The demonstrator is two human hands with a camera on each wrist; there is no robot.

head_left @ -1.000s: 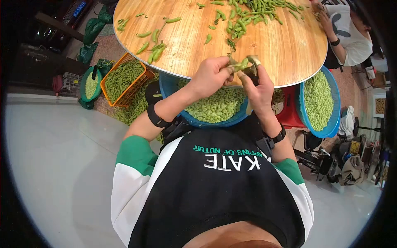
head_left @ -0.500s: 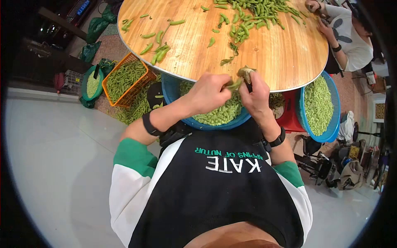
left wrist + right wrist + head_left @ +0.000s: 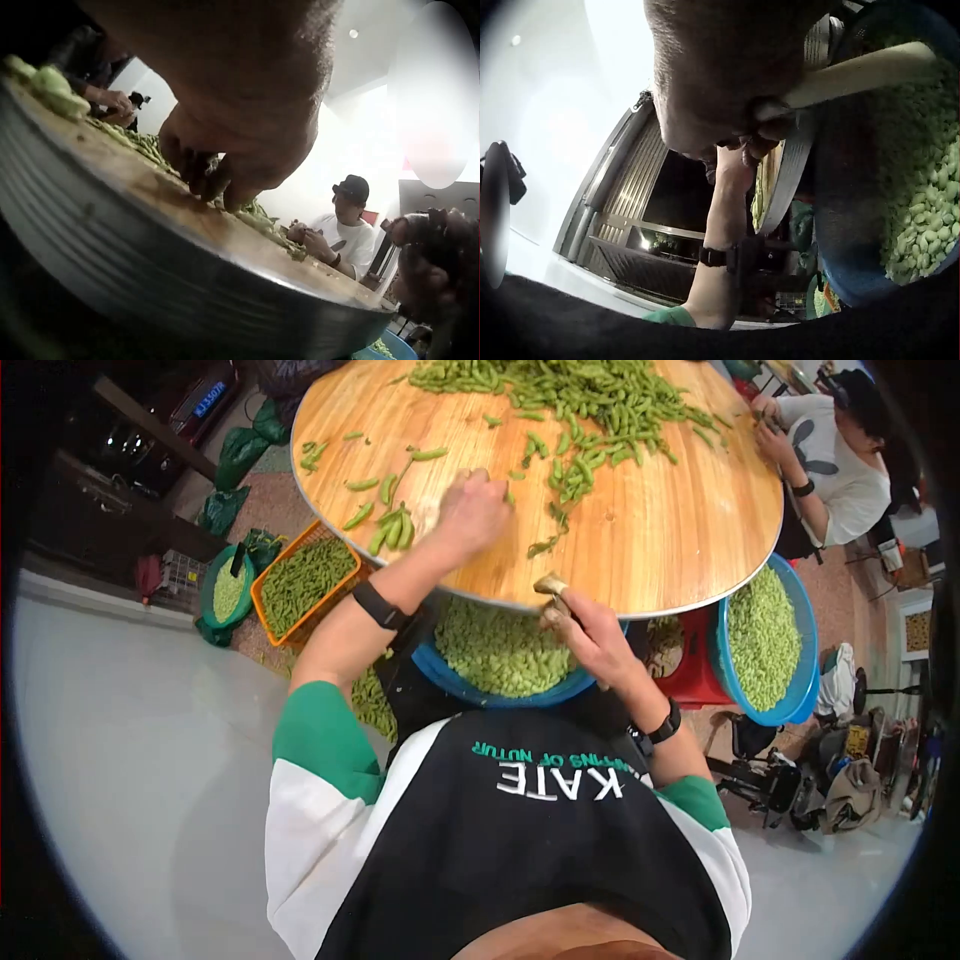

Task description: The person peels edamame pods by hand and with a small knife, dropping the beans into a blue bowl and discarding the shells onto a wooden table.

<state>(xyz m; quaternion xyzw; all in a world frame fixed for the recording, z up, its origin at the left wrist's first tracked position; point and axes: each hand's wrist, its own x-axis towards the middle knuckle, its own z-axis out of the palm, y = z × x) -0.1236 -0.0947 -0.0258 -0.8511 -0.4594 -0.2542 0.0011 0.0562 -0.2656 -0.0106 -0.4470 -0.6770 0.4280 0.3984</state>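
My left hand [image 3: 475, 518], blurred, is out over the round table [image 3: 640, 550], its fingers bent down at the tabletop beside a single soybean pod [image 3: 511, 499]. Whether it pinches that pod I cannot tell. In the left wrist view the fingertips reach down among green pods. My right hand [image 3: 600, 645], at the near table edge, grips a tool with a pale stick-like handle [image 3: 862, 73]. A beige-brown piece [image 3: 549, 585] shows at that hand's fingertips. Beneath the hands stands a blue basin [image 3: 450, 675] with shelled green beans [image 3: 505, 650].
A large heap of pods [image 3: 600, 410] lies at the far side, with a small cluster [image 3: 393, 530] at left. An orange crate [image 3: 310, 622] of pods stands left; another blue basin [image 3: 735, 685] of beans stands right on a red stool. A person [image 3: 840, 470] sits at the far right.
Both hands were together over the basin with a pod. The left hand has moved away, forward and left onto the table, while the right stays near the edge. The head view has shifted slightly.
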